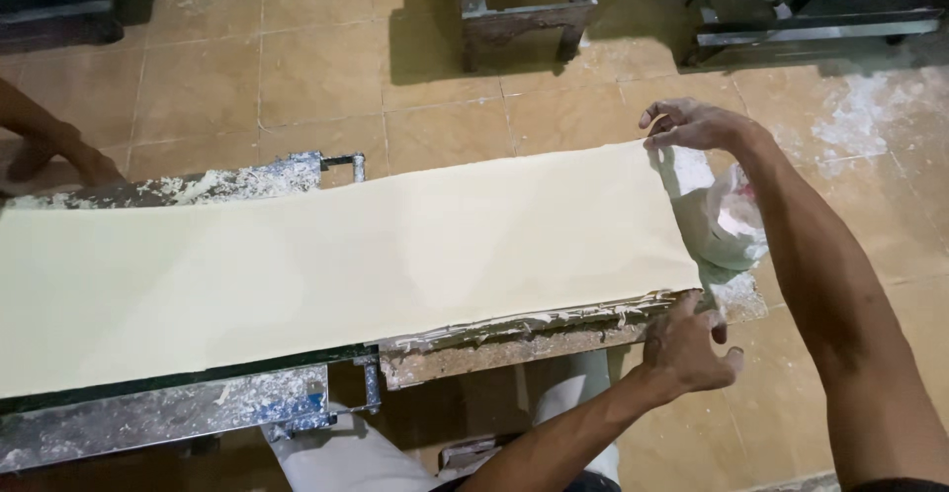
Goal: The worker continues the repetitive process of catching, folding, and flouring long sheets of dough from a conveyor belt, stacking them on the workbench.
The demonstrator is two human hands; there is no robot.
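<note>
Tan tiled floor (326,67) lay beneath a flour-crusted metal bench (168,413).
Both the left hand (687,344) and the right hand (692,124) pinched the corners of the long pale dough sheet (336,265).

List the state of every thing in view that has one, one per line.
Dough sheet: rolled flat, spread along the table.
Left hand: grips the sheet's near corner.
Right hand: pinches the far corner.
Flour bag: open, white powder inside.
Work table: crusted with dough scraps.
Another person's hand: rests at the far edge.
</note>
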